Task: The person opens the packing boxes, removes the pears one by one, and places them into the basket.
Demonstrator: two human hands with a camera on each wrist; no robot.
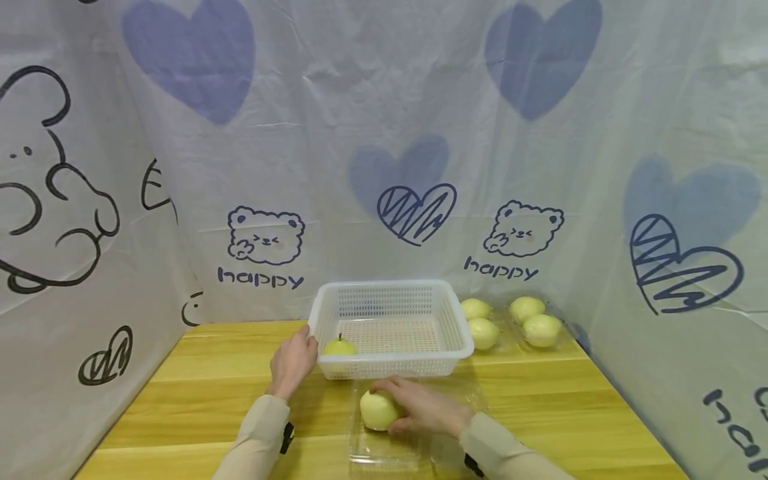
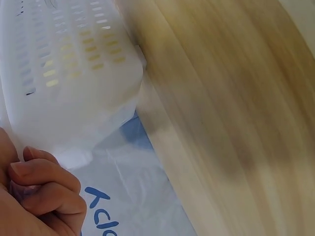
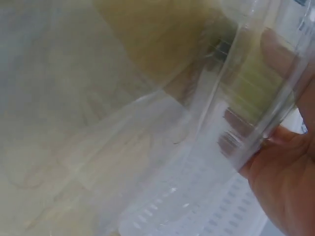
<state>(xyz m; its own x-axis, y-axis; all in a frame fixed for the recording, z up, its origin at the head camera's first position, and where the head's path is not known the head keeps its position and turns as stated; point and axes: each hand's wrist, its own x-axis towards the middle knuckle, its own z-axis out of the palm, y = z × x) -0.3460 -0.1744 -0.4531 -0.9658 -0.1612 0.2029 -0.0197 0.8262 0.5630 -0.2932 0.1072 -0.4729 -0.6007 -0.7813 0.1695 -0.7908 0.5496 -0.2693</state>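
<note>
The right hand gripped a yellow pear between thumb and fingers, over a clear plastic clamshell. Beyond this grip stood a white perforated basket, its left rim held by the left hand, fingers curled; a stemmed pear lay inside.

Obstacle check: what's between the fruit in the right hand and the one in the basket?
Head view: the basket's near wall stands between the held fruit and the inside fruit. The clear box might too; can't tell.
</note>
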